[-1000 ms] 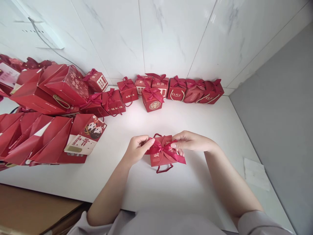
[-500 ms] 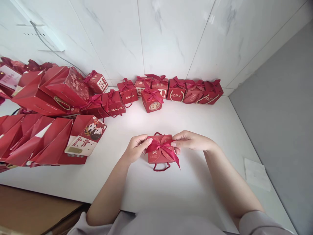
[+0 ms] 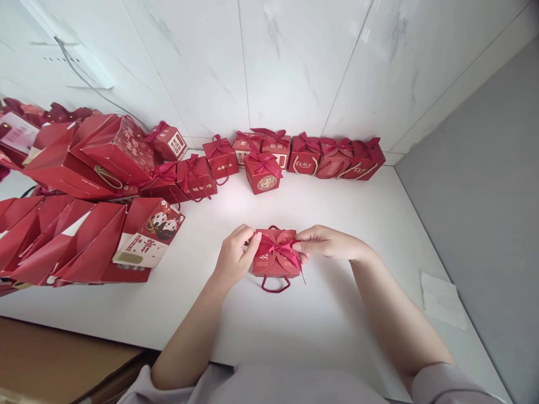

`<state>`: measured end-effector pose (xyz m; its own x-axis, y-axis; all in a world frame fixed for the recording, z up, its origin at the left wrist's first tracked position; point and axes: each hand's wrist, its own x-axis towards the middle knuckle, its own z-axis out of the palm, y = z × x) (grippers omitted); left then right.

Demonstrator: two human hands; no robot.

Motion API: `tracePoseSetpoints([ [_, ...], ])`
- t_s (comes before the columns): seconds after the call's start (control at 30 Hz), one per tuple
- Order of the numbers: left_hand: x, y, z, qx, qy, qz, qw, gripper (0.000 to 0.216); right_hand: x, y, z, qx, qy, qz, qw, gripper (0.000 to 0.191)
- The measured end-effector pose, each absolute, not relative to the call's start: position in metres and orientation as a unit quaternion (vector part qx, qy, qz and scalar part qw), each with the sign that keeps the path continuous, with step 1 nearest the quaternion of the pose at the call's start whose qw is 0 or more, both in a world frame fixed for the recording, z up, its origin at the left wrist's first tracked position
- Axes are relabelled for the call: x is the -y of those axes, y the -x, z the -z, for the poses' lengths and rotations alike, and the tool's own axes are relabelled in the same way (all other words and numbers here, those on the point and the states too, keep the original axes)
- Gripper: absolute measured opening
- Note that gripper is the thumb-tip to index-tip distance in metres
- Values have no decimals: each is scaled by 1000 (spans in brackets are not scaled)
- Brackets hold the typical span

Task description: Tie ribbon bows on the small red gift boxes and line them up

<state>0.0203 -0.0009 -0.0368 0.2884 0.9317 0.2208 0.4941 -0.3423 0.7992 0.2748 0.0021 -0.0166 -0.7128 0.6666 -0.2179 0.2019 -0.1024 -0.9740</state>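
Note:
A small red gift box (image 3: 275, 270) sits on the white table in front of me, with rope handles at its near and far sides. Across its petal-folded top lies a dark pink satin ribbon (image 3: 275, 247) tied in a bow. At the box's left edge, my left hand (image 3: 238, 252) pinches the left part of the bow between thumb and fingers. My right hand (image 3: 324, 244) pinches the bow's right part at the opposite edge. One ribbon tail hangs over the box's near right corner.
Several small red ribboned boxes (image 3: 261, 185) line the wall at the back of the white table (image 3: 320, 336). Larger red gift bags (image 3: 135, 230) crowd the left side. A white paper sheet (image 3: 444, 300) lies at right, by the grey partition (image 3: 475, 179). Brown cardboard (image 3: 54, 359) shows below left.
The right ribbon tail has shifted and now shows narrower at the box's near corner. My left hand has turned slightly, and the box has moved a little left.

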Motion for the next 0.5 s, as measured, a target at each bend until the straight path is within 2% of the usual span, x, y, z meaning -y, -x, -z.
tracePoseSetpoints([
  [0.33, 4, -18, 39, -496, -638, -358, 468, 44, 0, -274, 11, 640, 344, -655, 205, 36],
  [0.5, 3, -21, 42, -490, -641, -368, 462, 46, 0, -275, 12, 649, 364, -641, 189, 37],
])
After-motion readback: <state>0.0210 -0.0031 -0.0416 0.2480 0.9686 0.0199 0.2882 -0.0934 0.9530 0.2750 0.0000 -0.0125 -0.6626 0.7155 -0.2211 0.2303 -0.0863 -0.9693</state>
